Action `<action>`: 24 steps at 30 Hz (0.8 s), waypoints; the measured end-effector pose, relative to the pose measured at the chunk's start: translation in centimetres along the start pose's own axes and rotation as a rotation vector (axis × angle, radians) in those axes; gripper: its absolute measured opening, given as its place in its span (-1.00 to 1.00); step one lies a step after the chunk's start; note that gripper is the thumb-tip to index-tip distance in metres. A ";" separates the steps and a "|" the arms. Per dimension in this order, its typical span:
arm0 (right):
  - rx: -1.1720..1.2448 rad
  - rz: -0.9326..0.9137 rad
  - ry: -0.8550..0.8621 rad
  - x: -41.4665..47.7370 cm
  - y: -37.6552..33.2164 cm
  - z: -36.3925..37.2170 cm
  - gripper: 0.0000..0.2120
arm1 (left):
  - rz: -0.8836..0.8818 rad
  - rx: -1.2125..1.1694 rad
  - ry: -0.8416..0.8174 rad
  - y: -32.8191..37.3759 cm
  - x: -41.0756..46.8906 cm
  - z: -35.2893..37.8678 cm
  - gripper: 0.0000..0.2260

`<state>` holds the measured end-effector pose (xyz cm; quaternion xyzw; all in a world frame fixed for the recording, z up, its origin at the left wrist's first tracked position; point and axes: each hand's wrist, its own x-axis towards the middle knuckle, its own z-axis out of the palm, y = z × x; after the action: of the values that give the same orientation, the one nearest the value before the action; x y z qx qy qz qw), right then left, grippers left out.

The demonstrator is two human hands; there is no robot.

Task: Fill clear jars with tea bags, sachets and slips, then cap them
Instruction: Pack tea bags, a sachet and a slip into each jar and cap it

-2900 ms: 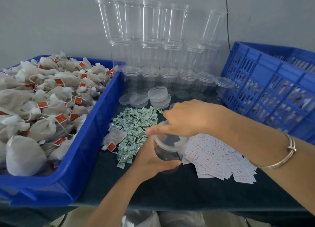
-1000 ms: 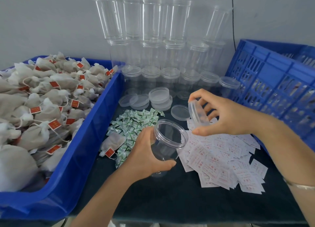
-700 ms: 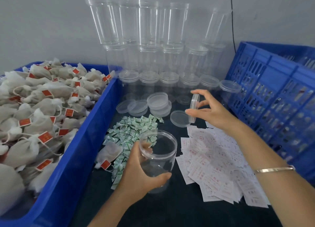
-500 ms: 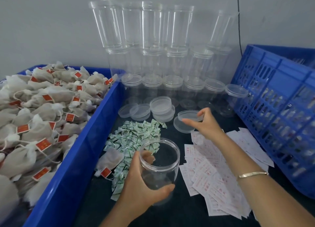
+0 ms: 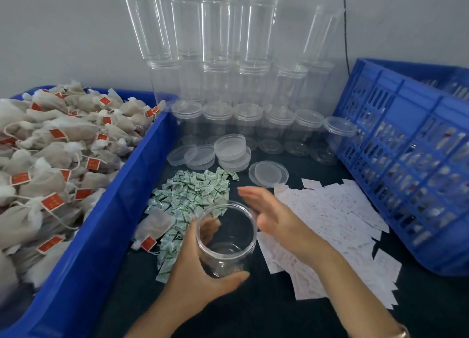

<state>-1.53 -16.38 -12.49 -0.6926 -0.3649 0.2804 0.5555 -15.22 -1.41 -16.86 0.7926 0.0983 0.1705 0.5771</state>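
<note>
One empty jar [image 5: 226, 238] sits gripped in my left hand [image 5: 203, 274], mouth up for loading; right hand [image 5: 274, 218], fingers spread and holding nothing (blurred), hovers beside the sachets [image 5: 193, 193].

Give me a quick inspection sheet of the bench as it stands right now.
Surface: dark table, crowded.
Job's things: open jar empty, lid lying flat by the slips; sachets heaped; tea bags fill the blue bin.
Clutter: loose lids; one tea bag on the table.
Grippers: left hand grips the jar; right hand open, empty, blurred.
Cables: black cable down the wall.
Surroundings: stacked jars against the wall; blue crate right.
</note>
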 end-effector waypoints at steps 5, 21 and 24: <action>-0.051 -0.095 0.142 -2.7 2.4 6.1 -0.07 | -0.205 0.147 -0.262 1.7 -0.5 -2.1 0.23; -0.048 -0.126 0.418 -2.5 3.3 8.8 -0.09 | -0.284 1.237 0.101 6.5 6.2 -20.2 -0.68; -0.051 -0.133 0.426 -2.4 3.4 8.8 -0.08 | -0.306 1.610 -0.049 3.9 6.2 -19.7 -0.72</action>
<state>-9.25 -13.80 -17.84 -0.7244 -0.2910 0.0815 0.6197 -17.17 16.88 -6.72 0.9454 0.2850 -0.0501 -0.1501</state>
